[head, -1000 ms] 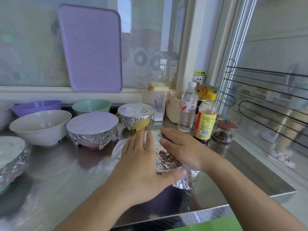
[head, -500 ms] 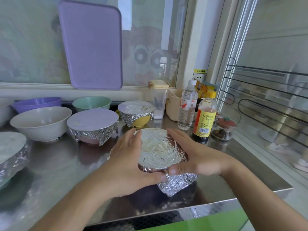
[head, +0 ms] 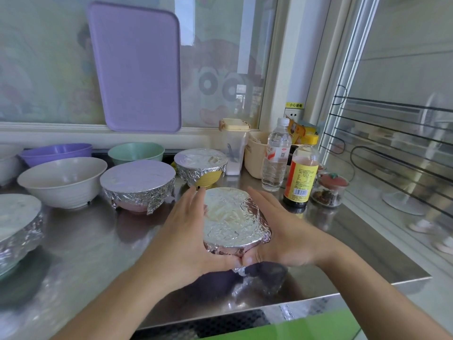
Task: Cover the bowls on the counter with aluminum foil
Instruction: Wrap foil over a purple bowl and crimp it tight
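Note:
A small foil-covered bowl [head: 230, 217] stands near the front of the steel counter [head: 85, 244]. My left hand [head: 188, 231] cups its left side and my right hand [head: 284, 231] cups its right side; both thumbs meet at its near edge and press the foil down against the wall. Behind it stand a foil-covered pink bowl [head: 138, 185] and a foil-covered yellow bowl [head: 201, 165]. Another foil-covered bowl [head: 17, 224] sits at the left edge. A white bowl [head: 63, 180], a green bowl [head: 136, 152] and a purple bowl [head: 56, 152] stand uncovered.
A purple tray [head: 137, 67] leans on the window. At the back right stand a clear canister [head: 234, 146], a beige tub [head: 255, 153], a water bottle [head: 275, 155], a sauce bottle [head: 302, 173] and a small glass jar [head: 329, 190]. The counter's front edge lies just below my wrists.
My hands slid from the top of the foil down round the bowl's sides. The loose foil flap at the near right is now folded in under my thumbs.

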`<act>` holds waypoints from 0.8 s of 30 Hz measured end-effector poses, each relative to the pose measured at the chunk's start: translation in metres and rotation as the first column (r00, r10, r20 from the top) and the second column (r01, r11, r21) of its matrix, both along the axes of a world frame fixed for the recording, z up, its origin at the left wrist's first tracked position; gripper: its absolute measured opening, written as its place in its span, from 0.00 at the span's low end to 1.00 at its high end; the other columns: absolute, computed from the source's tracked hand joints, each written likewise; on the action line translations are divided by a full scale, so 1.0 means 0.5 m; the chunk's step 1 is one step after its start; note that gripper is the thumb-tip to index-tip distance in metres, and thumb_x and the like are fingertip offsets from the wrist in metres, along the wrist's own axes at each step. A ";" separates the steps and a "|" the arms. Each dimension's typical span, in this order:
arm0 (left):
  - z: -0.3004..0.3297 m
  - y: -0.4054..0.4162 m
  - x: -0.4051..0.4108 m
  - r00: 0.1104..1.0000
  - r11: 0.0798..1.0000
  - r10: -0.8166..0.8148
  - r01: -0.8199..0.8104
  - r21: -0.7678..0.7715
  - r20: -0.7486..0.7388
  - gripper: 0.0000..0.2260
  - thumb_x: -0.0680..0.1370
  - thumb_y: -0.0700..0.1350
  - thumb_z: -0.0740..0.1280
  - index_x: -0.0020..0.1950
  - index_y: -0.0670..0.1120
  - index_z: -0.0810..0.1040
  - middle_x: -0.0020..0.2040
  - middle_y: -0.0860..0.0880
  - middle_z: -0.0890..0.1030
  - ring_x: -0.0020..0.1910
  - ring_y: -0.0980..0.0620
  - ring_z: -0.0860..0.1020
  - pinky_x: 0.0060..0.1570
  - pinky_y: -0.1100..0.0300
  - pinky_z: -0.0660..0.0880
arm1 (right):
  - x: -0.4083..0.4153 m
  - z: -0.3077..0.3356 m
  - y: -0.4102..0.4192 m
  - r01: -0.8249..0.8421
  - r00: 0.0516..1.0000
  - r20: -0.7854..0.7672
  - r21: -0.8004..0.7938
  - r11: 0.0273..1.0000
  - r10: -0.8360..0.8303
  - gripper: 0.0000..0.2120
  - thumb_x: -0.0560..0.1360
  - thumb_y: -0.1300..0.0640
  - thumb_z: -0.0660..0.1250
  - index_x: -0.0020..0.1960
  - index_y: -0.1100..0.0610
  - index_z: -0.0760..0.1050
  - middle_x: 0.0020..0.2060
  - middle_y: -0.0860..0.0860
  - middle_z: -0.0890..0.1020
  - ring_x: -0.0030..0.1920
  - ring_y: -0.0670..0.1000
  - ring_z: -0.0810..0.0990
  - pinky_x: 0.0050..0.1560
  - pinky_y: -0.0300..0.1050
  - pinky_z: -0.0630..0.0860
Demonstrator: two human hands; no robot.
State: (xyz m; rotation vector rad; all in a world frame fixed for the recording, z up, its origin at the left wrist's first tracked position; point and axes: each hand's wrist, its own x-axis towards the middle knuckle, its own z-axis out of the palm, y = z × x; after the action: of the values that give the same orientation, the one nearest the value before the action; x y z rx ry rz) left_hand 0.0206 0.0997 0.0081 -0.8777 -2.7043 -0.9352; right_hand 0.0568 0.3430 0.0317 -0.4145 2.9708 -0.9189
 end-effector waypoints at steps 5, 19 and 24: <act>0.008 -0.017 -0.004 0.990 0.999 -0.033 0.036 -0.016 0.134 0.70 0.53 0.80 0.74 0.81 0.64 0.33 0.74 0.74 0.37 0.80 0.64 0.46 0.81 0.52 0.55 | 0.010 0.007 0.000 0.015 0.999 0.035 0.032 0.999 -0.016 0.58 0.68 0.27 0.75 0.84 0.35 0.40 0.78 0.27 0.48 0.77 0.34 0.52 0.77 0.38 0.57; 0.012 0.024 0.024 0.985 0.989 0.097 -0.111 -0.093 -0.144 0.55 0.67 0.83 0.59 0.84 0.56 0.41 0.80 0.62 0.36 0.81 0.56 0.40 0.81 0.51 0.45 | -0.022 0.033 -0.046 0.058 0.998 0.006 -0.065 0.996 -0.058 0.21 0.86 0.37 0.54 0.78 0.30 0.56 0.69 0.23 0.59 0.64 0.28 0.57 0.61 0.21 0.57; 0.000 -0.013 0.010 0.999 0.996 0.052 -0.052 -0.069 0.009 0.57 0.63 0.81 0.62 0.83 0.60 0.38 0.77 0.70 0.36 0.81 0.58 0.41 0.80 0.54 0.48 | 0.005 0.033 -0.027 0.042 0.998 0.055 0.005 0.999 -0.042 0.35 0.81 0.32 0.57 0.84 0.40 0.52 0.68 0.28 0.55 0.68 0.31 0.55 0.67 0.34 0.56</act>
State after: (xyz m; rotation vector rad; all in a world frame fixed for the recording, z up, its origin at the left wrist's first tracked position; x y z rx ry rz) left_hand 0.0255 0.0929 0.0079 -0.8125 -2.7691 -0.8441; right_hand 0.0593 0.3295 0.0480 -0.3223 2.9415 -0.9118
